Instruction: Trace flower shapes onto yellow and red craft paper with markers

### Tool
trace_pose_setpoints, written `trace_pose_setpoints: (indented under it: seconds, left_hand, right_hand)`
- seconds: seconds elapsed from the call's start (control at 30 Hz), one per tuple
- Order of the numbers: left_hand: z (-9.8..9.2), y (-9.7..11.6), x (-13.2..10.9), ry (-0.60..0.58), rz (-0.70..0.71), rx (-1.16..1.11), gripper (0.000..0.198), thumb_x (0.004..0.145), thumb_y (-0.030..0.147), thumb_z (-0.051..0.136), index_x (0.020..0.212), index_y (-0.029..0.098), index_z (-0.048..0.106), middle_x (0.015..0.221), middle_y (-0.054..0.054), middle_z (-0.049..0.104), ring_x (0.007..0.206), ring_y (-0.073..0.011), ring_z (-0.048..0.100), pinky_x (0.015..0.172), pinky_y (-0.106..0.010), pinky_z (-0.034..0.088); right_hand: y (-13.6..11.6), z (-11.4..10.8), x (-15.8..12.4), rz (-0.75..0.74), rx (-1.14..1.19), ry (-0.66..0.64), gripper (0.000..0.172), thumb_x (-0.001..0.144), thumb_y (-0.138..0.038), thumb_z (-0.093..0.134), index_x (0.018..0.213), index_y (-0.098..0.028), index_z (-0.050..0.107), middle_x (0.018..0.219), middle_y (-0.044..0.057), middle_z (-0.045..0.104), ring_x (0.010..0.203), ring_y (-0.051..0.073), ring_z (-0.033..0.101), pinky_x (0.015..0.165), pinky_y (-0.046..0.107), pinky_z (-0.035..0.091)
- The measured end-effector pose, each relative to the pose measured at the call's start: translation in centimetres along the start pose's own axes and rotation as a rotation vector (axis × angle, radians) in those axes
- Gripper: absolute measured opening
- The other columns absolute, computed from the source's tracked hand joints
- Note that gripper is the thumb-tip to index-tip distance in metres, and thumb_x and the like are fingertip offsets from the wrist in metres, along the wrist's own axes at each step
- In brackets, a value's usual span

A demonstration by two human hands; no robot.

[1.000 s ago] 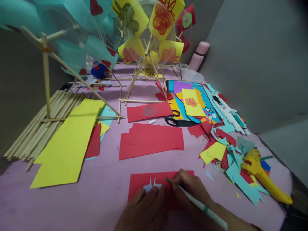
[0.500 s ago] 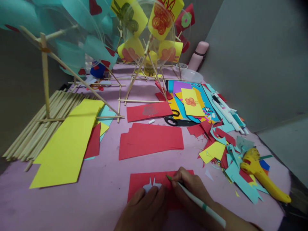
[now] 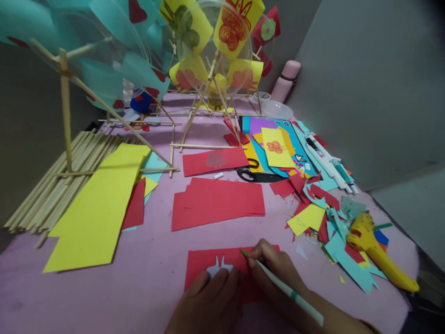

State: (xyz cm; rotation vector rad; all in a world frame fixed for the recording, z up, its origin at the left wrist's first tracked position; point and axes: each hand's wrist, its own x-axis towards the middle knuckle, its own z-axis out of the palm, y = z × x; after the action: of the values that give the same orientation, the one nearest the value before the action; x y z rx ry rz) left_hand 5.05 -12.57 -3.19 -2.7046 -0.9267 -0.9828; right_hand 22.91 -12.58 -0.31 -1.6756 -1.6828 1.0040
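Observation:
Under my left hand, which rests with fingers lying on it, a small white paper cutout with two thin points, like a butterfly's feelers, is pressed against a red paper rectangle. Most of the cutout is hidden by the fingers. My right hand is closed around a white marker pen with a green band. Its green tip is at the paper, right of the cutout and near the upper edge. Further up the table lie more red paper strips, one of them bearing a dark butterfly print.
Yellow sheets and wooden sticks lie at left. Stick frames with paper-covered wheels stand behind. Scissors, paper scraps, a yellow glue gun and several markers are on the right. A pink bottle stands behind.
The pen and my right hand have shifted very slightly upward on the red paper. My left hand stays on the cutout.

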Motion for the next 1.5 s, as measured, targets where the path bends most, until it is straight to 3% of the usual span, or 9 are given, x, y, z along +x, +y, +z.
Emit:
trace_pose_setpoints:
  seconds: [0.3,0.43,0.6,0.77,1.07,1.23,1.43,1.5]
  left_hand:
    - [-0.6,0.0,0.3,-0.047,0.022,-0.004,0.036,0.1,0.023,0.031,0.088,0.02,0.065,0.093,0.002,0.068,0.087,-0.0138,0.056,0.081,-0.03,0.036]
    - [-0.9,0.0,0.4,-0.092,0.002,-0.011,0.037,0.1,0.022,0.03,0.089,0.021,0.065,0.094,0.002,0.068,0.088,-0.0139,0.056,0.082,-0.03,0.036]
    - [-0.4,-0.1,0.4,0.012,0.025,-0.001,0.037,0.1,0.022,0.03,0.087,0.02,0.065,0.091,0.003,0.068,0.085,-0.0134,0.055,0.079,-0.03,0.037]
    - [-0.4,0.0,0.3,-0.053,0.026,0.012,0.038,0.1,0.024,0.029,0.089,0.021,0.065,0.094,0.003,0.068,0.087,-0.0136,0.056,0.08,-0.03,0.036]
    - [-0.1,0.0,0.3,0.005,0.009,0.02,0.04,0.1,0.022,0.027,0.087,0.021,0.065,0.09,0.003,0.067,0.085,-0.0134,0.055,0.078,-0.03,0.037]
    - [-0.6,0.1,0.0,-0.11,0.025,0.028,0.035,0.098,0.02,0.031,0.091,0.023,0.065,0.095,0.001,0.066,0.089,-0.0146,0.055,0.084,-0.029,0.037]
    - [0.7,0.3,-1.4,-0.057,0.061,0.067,0.026,0.094,0.025,0.038,0.094,0.022,0.064,0.095,-0.002,0.065,0.09,-0.017,0.055,0.087,-0.03,0.038]
    - [1.2,0.4,-1.9,-0.097,0.079,0.079,0.023,0.093,0.027,0.041,0.095,0.022,0.063,0.097,-0.002,0.065,0.091,-0.0177,0.055,0.087,-0.031,0.038]
  right_hand:
    - [0.7,-0.3,-0.3,0.059,0.229,0.0,0.013,0.083,-0.028,0.044,0.071,-0.022,0.043,0.052,-0.008,0.038,0.046,0.01,0.034,0.045,0.021,0.026]
    - [0.9,-0.2,-0.4,0.004,0.188,-0.041,0.012,0.08,-0.025,0.045,0.069,-0.022,0.042,0.052,-0.008,0.04,0.045,0.01,0.037,0.045,0.021,0.026]
    - [1.0,-0.1,-0.5,-0.017,0.151,-0.068,0.013,0.081,-0.025,0.045,0.068,-0.023,0.041,0.052,-0.007,0.043,0.045,0.01,0.04,0.045,0.02,0.027]
    - [1.0,-0.1,-0.5,-0.012,0.122,-0.055,0.012,0.079,-0.021,0.045,0.068,-0.023,0.04,0.053,-0.007,0.043,0.045,0.01,0.041,0.045,0.02,0.028]
    - [0.8,0.0,-0.3,-0.049,0.121,-0.072,0.009,0.079,-0.022,0.046,0.07,-0.023,0.044,0.052,-0.006,0.045,0.044,0.01,0.043,0.045,0.02,0.03]
    - [-0.2,0.1,0.0,0.008,0.104,-0.074,0.008,0.079,-0.024,0.046,0.071,-0.022,0.044,0.052,-0.007,0.044,0.043,0.01,0.042,0.044,0.02,0.03]
    - [-0.7,0.4,0.4,-0.037,0.103,-0.068,0.011,0.081,-0.024,0.044,0.071,-0.023,0.041,0.052,-0.008,0.041,0.044,0.009,0.04,0.044,0.02,0.03]
    - [-0.4,0.5,0.5,-0.06,0.087,-0.067,0.01,0.081,-0.024,0.044,0.072,-0.023,0.042,0.052,-0.007,0.043,0.044,0.01,0.042,0.043,0.019,0.03]
